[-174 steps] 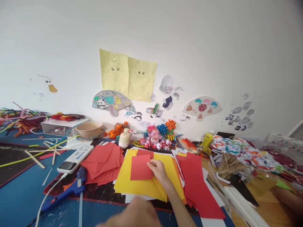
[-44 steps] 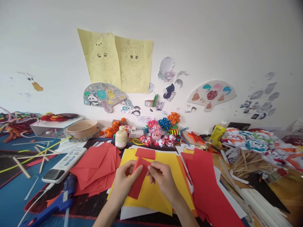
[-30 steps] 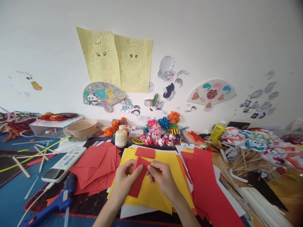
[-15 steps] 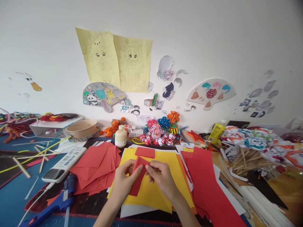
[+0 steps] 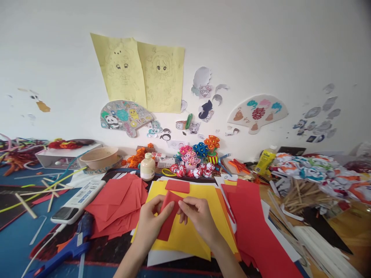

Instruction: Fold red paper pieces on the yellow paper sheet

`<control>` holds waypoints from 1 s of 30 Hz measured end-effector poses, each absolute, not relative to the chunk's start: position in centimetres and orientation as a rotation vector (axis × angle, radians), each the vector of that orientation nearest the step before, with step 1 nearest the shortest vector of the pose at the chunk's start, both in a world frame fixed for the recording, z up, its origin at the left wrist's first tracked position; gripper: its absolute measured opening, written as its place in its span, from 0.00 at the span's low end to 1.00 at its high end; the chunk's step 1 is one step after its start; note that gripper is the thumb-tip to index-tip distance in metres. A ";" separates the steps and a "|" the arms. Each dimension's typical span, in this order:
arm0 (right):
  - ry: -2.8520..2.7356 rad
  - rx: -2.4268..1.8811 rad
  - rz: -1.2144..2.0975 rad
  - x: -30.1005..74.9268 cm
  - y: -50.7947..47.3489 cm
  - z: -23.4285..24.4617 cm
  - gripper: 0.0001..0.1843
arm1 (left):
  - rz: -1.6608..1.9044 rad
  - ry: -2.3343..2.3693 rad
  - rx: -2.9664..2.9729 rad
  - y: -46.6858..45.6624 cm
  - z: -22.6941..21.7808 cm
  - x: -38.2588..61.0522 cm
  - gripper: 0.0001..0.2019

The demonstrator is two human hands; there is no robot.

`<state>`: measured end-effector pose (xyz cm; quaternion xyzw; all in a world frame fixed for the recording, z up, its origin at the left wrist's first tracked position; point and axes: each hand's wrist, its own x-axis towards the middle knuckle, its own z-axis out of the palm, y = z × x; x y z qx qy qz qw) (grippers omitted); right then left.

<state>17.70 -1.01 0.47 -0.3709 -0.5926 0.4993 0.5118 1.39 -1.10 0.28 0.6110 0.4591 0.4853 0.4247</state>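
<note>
Both my hands hold one folded red paper square (image 5: 168, 216) above a stack of yellow sheets (image 5: 185, 235). My left hand (image 5: 150, 224) grips its left side with fingers curled around it. My right hand (image 5: 197, 216) pinches the top right corner between thumb and fingers. A small red paper rectangle (image 5: 177, 186) lies flat on the yellow stack just beyond my hands. Loose red paper squares (image 5: 118, 202) are piled to the left.
Long red sheets (image 5: 249, 220) lie to the right. A blue glue gun (image 5: 63, 247), a white stapler box (image 5: 78, 200), a glue bottle (image 5: 147, 167), a bowl (image 5: 100, 157) and paper flowers (image 5: 194, 158) crowd the back. Wooden sticks (image 5: 298, 195) and crumpled paper sit right.
Earlier my right hand pressed the flat red square on the yellow sheets; since then both hands lifted it and folded it. In the last second only my fingers shifted slightly.
</note>
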 end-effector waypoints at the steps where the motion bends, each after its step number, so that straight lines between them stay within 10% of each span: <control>1: -1.427 -0.890 1.205 17.7 -1.0 0.5 0.20 | 1.216 1.145 1.526 -1.1 0.3 1.4 0.13; 30: -1.474 -0.896 1.271 17.9 -0.9 -0.1 0.21 | 1.176 1.027 1.388 -0.9 1.3 1.0 0.15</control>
